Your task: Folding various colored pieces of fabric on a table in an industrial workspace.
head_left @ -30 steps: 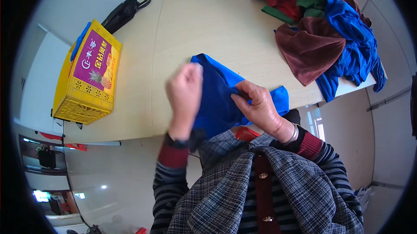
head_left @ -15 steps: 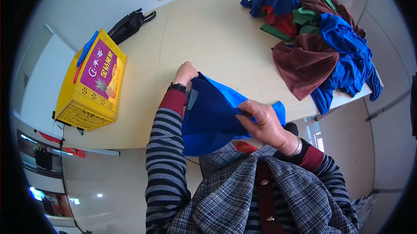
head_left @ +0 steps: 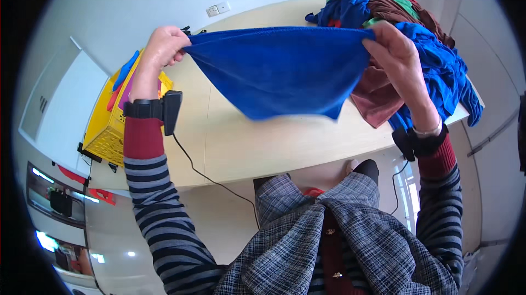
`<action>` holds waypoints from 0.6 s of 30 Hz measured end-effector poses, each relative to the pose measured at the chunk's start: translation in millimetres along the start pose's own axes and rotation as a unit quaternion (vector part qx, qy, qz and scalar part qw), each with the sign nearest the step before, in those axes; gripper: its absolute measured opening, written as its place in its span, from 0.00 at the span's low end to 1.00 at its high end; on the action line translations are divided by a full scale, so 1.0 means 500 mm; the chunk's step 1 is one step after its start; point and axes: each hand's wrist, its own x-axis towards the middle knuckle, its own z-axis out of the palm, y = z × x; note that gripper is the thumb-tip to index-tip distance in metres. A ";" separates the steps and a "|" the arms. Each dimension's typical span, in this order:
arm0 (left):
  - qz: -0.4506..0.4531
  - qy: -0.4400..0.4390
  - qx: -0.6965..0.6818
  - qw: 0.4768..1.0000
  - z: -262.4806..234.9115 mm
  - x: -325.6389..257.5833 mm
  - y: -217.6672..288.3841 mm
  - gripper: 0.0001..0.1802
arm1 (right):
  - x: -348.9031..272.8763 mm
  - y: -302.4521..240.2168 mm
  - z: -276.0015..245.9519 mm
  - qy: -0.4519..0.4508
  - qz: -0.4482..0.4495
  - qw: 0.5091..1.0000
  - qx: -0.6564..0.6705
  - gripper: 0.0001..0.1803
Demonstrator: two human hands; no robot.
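The left hand (head_left: pixel 164 48) and right hand (head_left: pixel 395 51) each pinch an upper corner of a royal-blue soft fabric cloth (head_left: pixel 279 73), stretched above a pale, flat-topped table (head_left: pixel 246 150). A slack pinch could drop a corner; drifting right might catch the multicoloured crumpled fabric heap (head_left: pixel 438 56).

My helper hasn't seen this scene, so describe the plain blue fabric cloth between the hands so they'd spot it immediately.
Find the pale cream table, then the person's bare left hand and bare right hand over it. The plain blue fabric cloth hangs between them, its top edge stretched nearly straight, unlike the crumpled multicoloured fabric pile at right.
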 end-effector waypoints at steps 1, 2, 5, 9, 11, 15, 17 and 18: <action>0.001 0.006 0.008 1.000 -0.014 -0.005 0.012 0.04 | 0.009 -0.003 -0.006 0.006 -0.008 1.000 -0.023 0.06; 0.001 0.015 0.018 1.000 -0.027 -0.010 0.019 0.03 | 0.017 -0.004 -0.007 0.008 -0.012 1.000 -0.024 0.06; -0.006 0.015 0.023 1.000 -0.037 -0.017 0.032 0.04 | 0.029 0.006 0.002 0.022 -0.015 1.000 -0.016 0.06; -0.019 -0.011 -0.070 0.997 -0.046 -0.003 0.000 0.09 | 0.040 0.003 0.020 0.009 -0.020 0.997 -0.077 0.07; -0.021 -0.030 -0.117 0.992 -0.052 0.010 -0.029 0.10 | 0.051 -0.001 0.032 0.004 -0.027 0.994 -0.105 0.08; -0.038 -0.068 -0.225 0.971 -0.078 0.030 -0.122 0.14 | 0.066 -0.012 0.076 -0.011 -0.040 0.985 -0.165 0.11; -0.027 -0.073 -0.243 0.967 -0.095 0.028 -0.163 0.16 | 0.070 -0.001 0.101 -0.011 -0.032 0.985 -0.168 0.12; -0.028 -0.083 -0.240 0.967 -0.090 0.025 -0.169 0.16 | 0.077 0.011 0.107 -0.006 -0.045 0.985 -0.166 0.12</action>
